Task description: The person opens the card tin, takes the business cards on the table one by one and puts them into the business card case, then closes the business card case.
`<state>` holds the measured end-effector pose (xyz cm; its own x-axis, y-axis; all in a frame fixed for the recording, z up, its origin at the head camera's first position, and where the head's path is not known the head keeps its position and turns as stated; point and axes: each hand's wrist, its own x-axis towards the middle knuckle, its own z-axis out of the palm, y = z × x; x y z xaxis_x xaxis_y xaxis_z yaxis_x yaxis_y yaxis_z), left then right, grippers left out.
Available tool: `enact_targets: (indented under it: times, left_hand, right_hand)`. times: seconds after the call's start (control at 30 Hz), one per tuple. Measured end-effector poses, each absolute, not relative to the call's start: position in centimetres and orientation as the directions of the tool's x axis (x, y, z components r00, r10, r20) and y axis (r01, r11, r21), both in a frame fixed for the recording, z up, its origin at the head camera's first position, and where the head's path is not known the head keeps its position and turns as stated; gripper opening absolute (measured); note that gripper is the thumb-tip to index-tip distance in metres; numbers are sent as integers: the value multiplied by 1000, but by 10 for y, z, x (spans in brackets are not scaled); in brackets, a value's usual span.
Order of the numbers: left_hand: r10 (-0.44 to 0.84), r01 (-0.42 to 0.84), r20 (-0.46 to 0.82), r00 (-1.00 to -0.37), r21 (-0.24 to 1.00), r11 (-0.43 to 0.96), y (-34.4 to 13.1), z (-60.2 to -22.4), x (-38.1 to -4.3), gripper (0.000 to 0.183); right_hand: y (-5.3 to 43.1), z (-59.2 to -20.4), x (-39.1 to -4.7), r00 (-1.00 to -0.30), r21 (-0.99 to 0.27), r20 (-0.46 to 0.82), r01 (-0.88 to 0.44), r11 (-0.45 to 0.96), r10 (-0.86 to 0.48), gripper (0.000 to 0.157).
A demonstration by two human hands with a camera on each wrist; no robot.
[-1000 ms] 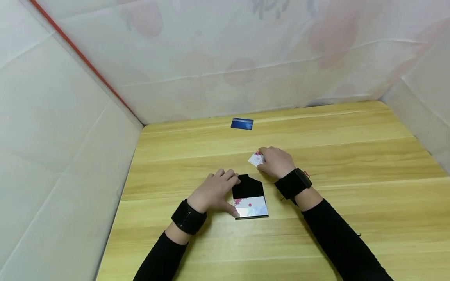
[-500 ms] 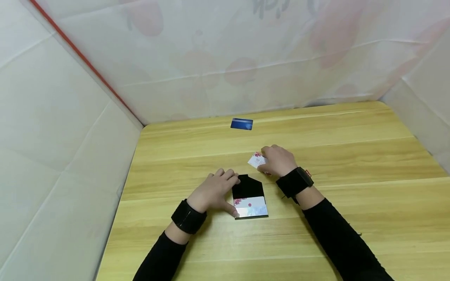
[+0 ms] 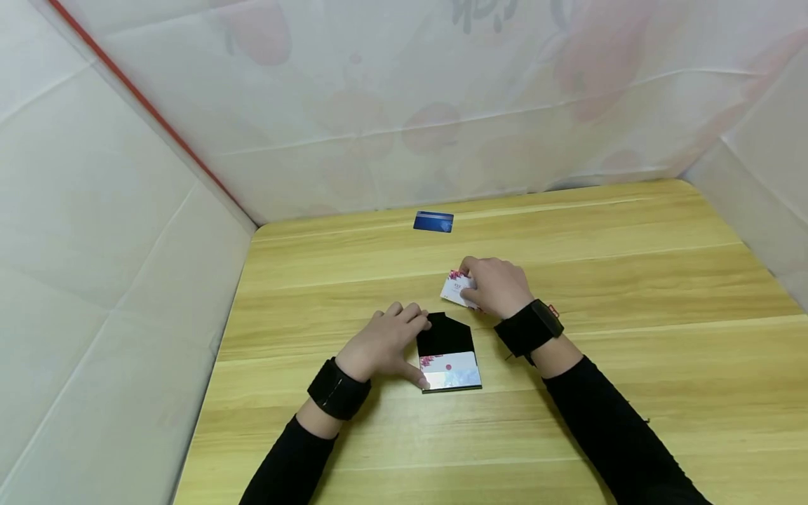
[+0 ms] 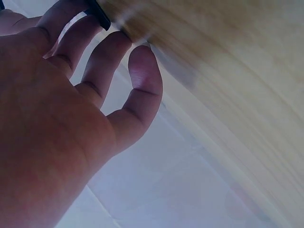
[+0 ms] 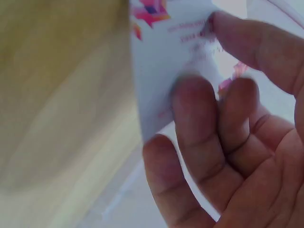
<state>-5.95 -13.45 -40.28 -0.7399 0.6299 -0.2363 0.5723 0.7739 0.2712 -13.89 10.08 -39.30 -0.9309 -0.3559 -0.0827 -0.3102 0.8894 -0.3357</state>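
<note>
A black card case (image 3: 445, 337) lies on the wooden table with its flap laid back; a white card with pink flowers (image 3: 449, 363) shows in its lower part. My left hand (image 3: 386, 344) holds the case along its left side, thumb at the lower corner and index finger at the flap's edge. In the left wrist view, the dark case edge (image 4: 99, 14) meets the fingertips. Beyond the case, my right hand (image 3: 500, 286) pinches a white business card with pink flowers (image 3: 456, 286) between thumb and fingers. The right wrist view shows this card (image 5: 156, 61) tilted, printed side visible.
Near the table's back edge lies a blue card (image 3: 433, 221) with a pale stripe. White fabric walls (image 3: 379, 154) stand behind and at both sides of the wooden table (image 3: 315, 266). Each wrist wears a black band (image 3: 529, 328).
The right hand has shifted slightly, and the business card in it has turned, showing more of its printed side. The left hand and the card case stay in place.
</note>
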Motion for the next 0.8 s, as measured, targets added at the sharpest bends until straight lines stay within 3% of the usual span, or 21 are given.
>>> enact_targets:
  times: [0.13, 0.4, 0.63, 0.8]
  left_hand:
    - [626, 567, -241, -742, 272, 777, -135, -401, -60, 98]
    - [625, 567, -250, -739, 271, 778, -134, -400, -57, 98]
    - [627, 568, -243, -740, 273, 776, -136, -400, -58, 98]
    - [621, 558, -251, -743, 282, 781, -136, -401, -57, 98]
  right_hand:
    - [98, -388, -136, -927, -349, -31, -341, 873, -374, 24]
    - [97, -375, -126, -914, -437, 57, -385, 813, -403, 46]
    - [99, -371, -130, -877, -481, 40, -438, 759, -480, 7]
    - [100, -374, -135, -816, -532, -17, -482, 696, -578, 7]
